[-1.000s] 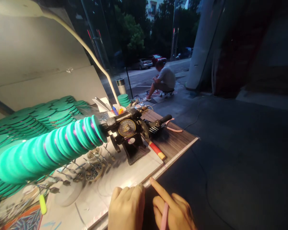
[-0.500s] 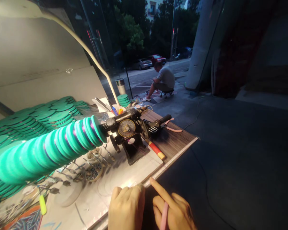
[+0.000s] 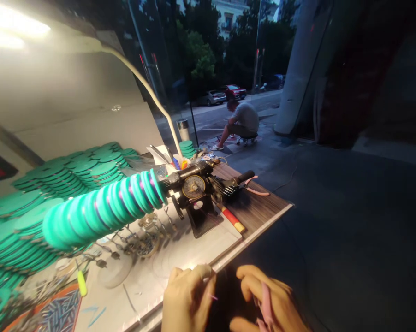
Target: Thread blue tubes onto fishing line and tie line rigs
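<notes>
My left hand (image 3: 187,297) is closed in a pinch just over the front edge of the work table. A thin purple wire end (image 3: 213,297) pokes out between its thumb and fingers. To its right, my right hand (image 3: 273,299) curls around pink-handled pliers (image 3: 266,299), whose jaws are hidden. Its index finger is bent toward the left hand, a gap apart. Beyond both hands stands a black hand-cranked coil winder (image 3: 194,186), with a row of green discs (image 3: 104,207) on its shaft and purple wire between some of them.
Stacked green discs (image 3: 52,177) fill the table's left. An orange tray of metal pins (image 3: 61,316), a yellow-green handle (image 3: 81,283), a red-and-yellow handled tool (image 3: 233,219) and other pink-handled pliers (image 3: 257,188) lie around the winder. A lamp arm (image 3: 149,87) arches above. A person (image 3: 242,121) sits outside.
My right hand has drawn away to the right, its index finger bending from its outstretched pose. A purple wire end now shows at my left hand. The view has swung left.
</notes>
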`<state>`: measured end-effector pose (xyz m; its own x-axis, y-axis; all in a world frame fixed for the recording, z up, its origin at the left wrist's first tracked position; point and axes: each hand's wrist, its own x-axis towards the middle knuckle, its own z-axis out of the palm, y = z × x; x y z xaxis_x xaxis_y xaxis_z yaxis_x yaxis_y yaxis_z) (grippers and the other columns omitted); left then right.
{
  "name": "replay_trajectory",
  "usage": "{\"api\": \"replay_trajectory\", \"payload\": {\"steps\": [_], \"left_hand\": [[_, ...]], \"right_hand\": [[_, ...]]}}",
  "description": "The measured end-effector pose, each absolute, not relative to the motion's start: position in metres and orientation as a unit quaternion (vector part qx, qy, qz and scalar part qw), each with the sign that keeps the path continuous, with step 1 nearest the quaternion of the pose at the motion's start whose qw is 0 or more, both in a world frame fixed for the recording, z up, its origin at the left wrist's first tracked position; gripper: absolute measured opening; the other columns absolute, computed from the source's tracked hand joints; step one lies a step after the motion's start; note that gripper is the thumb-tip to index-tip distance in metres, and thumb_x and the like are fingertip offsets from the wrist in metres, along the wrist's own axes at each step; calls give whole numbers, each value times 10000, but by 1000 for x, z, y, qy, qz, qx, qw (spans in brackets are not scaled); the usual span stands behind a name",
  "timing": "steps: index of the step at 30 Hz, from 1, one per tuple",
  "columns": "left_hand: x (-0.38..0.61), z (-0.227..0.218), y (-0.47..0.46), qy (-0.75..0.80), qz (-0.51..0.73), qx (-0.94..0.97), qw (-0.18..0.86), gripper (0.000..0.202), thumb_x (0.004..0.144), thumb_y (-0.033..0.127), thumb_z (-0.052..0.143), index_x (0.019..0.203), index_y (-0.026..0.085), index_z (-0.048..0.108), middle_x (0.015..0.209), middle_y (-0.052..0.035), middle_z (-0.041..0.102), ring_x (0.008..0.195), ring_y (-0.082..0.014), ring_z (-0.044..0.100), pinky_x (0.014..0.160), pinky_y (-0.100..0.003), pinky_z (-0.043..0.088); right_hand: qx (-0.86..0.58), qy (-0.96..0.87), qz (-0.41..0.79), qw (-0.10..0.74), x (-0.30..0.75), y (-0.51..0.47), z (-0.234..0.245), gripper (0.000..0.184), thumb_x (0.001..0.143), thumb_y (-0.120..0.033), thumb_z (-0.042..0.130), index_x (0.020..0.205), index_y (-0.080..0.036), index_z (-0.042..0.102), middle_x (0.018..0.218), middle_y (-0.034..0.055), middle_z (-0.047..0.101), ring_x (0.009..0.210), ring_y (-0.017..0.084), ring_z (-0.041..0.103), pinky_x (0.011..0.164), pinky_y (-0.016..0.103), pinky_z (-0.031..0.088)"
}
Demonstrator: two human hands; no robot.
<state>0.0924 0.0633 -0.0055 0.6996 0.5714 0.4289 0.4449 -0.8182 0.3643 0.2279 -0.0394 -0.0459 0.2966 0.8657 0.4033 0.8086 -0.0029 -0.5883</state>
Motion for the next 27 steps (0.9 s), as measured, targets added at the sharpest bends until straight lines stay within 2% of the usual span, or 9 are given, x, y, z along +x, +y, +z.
{"api": "replay_trajectory", "payload": {"steps": [2,4,8,14,22,24,27], "left_hand": [[87,-2,60,307,281,879,232,170,825,316,502,737,224,613,589,32,635,529,-140,551,520,-238,418],[85,0,56,327,296,845,303,221,812,366,511,705,216,632,607,17,648,548,-145,557,521,-238,422],[85,-3,51,327,309,815,365,274,792,402,519,642,203,631,568,9,615,534,-141,530,500,-233,405],[86,-4,50,318,270,819,394,254,794,360,506,627,195,604,537,16,594,504,-129,501,498,-223,398],[90,7,53,320,175,860,356,228,835,276,448,669,188,578,589,-3,631,543,-146,558,569,-253,426],[92,7,52,316,168,878,318,205,835,252,446,678,196,566,595,10,641,545,-144,571,615,-273,424],[95,2,50,314,146,919,191,183,820,192,428,680,200,546,596,15,635,534,-159,567,622,-313,408]], "right_hand": [[-730,-596,87,324,229,-42,-48,301,569,-254,596,547,-222,298,522,-63,477,408,93,420,409,212,277],[-750,-581,111,298,228,-43,-57,275,538,-180,561,527,-216,289,481,-72,433,414,92,425,413,200,267],[-740,-599,93,290,224,-39,-75,99,535,-137,508,537,-218,452,518,-41,531,445,115,505,438,211,283],[-739,-621,93,244,223,-36,-64,105,557,-151,516,493,-223,558,483,-13,593,396,122,534,398,224,232],[-758,-630,57,159,226,-34,-70,218,673,-129,510,489,-213,591,427,9,626,369,154,577,388,258,183],[-753,-622,94,194,229,-34,-67,283,729,-155,483,464,-204,567,417,5,603,377,140,564,391,243,218],[-709,-599,158,337,229,-34,-55,344,819,-249,425,524,-203,597,508,1,581,460,112,545,447,205,323]]}}
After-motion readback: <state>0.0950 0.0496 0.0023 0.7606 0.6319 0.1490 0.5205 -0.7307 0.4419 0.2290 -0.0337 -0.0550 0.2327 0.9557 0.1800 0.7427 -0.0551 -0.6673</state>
